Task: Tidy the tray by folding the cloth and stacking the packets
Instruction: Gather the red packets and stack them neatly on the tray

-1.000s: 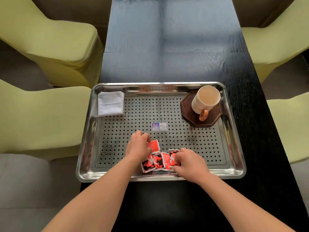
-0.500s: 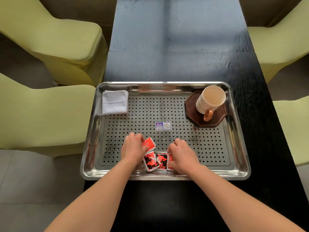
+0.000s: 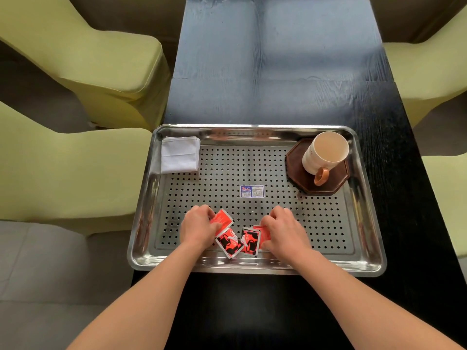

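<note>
At the tray's (image 3: 252, 127) near edge, head view: both hands work the red packets (image 3: 228, 243), and the cloth (image 3: 180, 154) sits folded in the tray's far-left corner.
The left hand (image 3: 198, 229) grip pinches one glossy packet and the right hand (image 3: 284, 232) grip curls round another, likely gathering them to stack. Two more lie flat between the hands. The tray is perforated steel, the cloth a soft white square. A ceramic mug (image 3: 326, 155) on an octagonal coaster (image 3: 303, 184) sits far right.

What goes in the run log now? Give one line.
cloth folded | left hand pinches one packet | right hand pinches another | packets unstacked
</note>
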### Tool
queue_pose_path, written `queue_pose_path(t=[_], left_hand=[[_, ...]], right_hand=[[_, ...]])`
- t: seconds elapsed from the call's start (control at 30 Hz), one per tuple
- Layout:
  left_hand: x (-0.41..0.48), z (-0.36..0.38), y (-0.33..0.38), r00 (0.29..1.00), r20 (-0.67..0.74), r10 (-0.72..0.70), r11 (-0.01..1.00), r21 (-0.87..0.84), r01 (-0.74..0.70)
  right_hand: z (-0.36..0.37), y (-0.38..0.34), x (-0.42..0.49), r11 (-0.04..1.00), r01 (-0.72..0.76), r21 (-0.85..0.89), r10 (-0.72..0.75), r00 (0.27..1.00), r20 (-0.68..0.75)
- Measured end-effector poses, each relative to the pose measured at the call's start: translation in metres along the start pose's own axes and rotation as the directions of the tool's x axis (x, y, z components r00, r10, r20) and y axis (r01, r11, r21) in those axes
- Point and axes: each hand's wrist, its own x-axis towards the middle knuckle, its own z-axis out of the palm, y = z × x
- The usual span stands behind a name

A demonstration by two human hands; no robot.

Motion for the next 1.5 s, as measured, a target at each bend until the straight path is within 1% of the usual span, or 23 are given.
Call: queue_pose_path(t=[0.07,0.13,0.2,0.27,0.3,0.37,0.43,0.6,0.67,0.73,0.8,0.83,0.87,0.9,1.0,1.07,1.17,1.23,1.27,1.37,1.43,1.5], left_hand=[[0.002,-0.002,0.001,1.000,-0.022,-0.013,0.999,-0.046,0.012],[0.001,-0.005,0.000,0.995,-0.101,0.008,0.995,-0.100,-0.018],[-0.003,-0.008,-0.002,0.975,-0.205,0.088,0.991,-0.077,-0.106],[-0.010,-0.010,-0.008,0.942,-0.252,0.223,0.974,0.028,-0.223],[-0.013,-0.009,-0.011,0.925,-0.244,0.290,0.957,0.091,-0.276],[-0.020,-0.006,-0.017,0.913,-0.194,0.358,0.930,0.157,-0.331],[-0.025,-0.001,-0.024,0.918,-0.154,0.366,0.926,0.162,-0.342],[-0.030,0.001,-0.033,0.943,-0.110,0.313,0.947,0.115,-0.301],[-0.032,-0.001,-0.034,0.942,-0.126,0.312,0.949,0.100,-0.300],[-0.033,-0.003,-0.035,0.949,-0.148,0.278,0.960,0.063,-0.271],[-0.033,-0.003,-0.037,0.960,-0.158,0.229,0.973,0.024,-0.228],[-0.033,-0.002,-0.037,0.966,-0.158,0.206,0.978,0.008,-0.207],[-0.033,-0.002,-0.037,0.971,-0.156,0.182,0.983,-0.009,-0.186],[-0.033,-0.001,-0.037,0.975,-0.155,0.161,0.986,-0.027,-0.167],[-0.034,0.001,-0.036,0.982,-0.133,0.135,0.990,-0.023,-0.140],[-0.033,0.002,-0.037,0.983,-0.106,0.153,0.988,0.022,-0.151],[-0.030,0.001,-0.037,0.974,-0.019,0.226,0.970,0.093,-0.224],[-0.027,-0.002,-0.036,0.959,0.047,0.281,0.944,0.168,-0.285],[-0.026,-0.003,-0.036,0.951,0.066,0.303,0.927,0.210,-0.310],[-0.023,-0.005,-0.038,0.935,0.057,0.349,0.891,0.288,-0.350],[-0.023,-0.007,-0.039,0.932,0.040,0.359,0.888,0.294,-0.355],[-0.022,-0.008,-0.040,0.936,0.038,0.351,0.891,0.293,-0.346]], right_hand=[[-0.002,0.000,0.001,0.998,-0.045,0.049,0.045,0.999,0.003],[-0.005,0.002,0.002,0.982,-0.120,0.143,0.120,0.993,0.010],[-0.008,0.005,0.001,0.952,-0.180,0.246,0.180,0.983,0.022],[-0.011,0.008,-0.001,0.898,-0.226,0.378,0.223,0.973,0.055],[-0.011,0.010,-0.003,0.867,-0.244,0.435,0.239,0.969,0.067],[-0.012,0.011,-0.007,0.815,-0.258,0.519,0.261,0.963,0.069],[-0.013,0.011,-0.012,0.773,-0.252,0.583,0.276,0.960,0.050],[-0.016,0.010,-0.023,0.679,-0.230,0.697,0.312,0.950,0.009],[-0.018,0.009,-0.027,0.693,-0.208,0.690,0.328,0.944,-0.045],[-0.018,0.008,-0.030,0.757,-0.137,0.639,0.294,0.945,-0.146],[-0.016,0.005,-0.032,0.839,-0.012,0.544,0.174,0.953,-0.247],[-0.013,0.002,-0.032,0.874,0.036,0.484,0.105,0.959,-0.263],[-0.010,0.000,-0.033,0.906,0.060,0.420,0.049,0.968,-0.244],[-0.007,-0.002,-0.033,0.931,0.062,0.360,0.010,0.981,-0.196],[0.002,-0.001,-0.034,0.960,0.033,0.279,-0.026,0.999,-0.028],[0.005,0.003,-0.037,0.965,0.010,0.263,-0.016,1.000,0.018],[0.004,0.013,-0.041,0.940,-0.062,0.334,0.079,0.996,-0.038],[0.002,0.020,-0.040,0.920,-0.117,0.374,0.160,0.984,-0.085],[0.002,0.023,-0.039,0.915,-0.149,0.374,0.194,0.977,-0.087],[0.003,0.027,-0.034,0.929,-0.225,0.293,0.236,0.972,-0.003],[0.005,0.026,-0.031,0.947,-0.228,0.228,0.227,0.973,0.028],[0.006,0.025,-0.028,0.949,-0.236,0.208,0.234,0.972,0.037]])
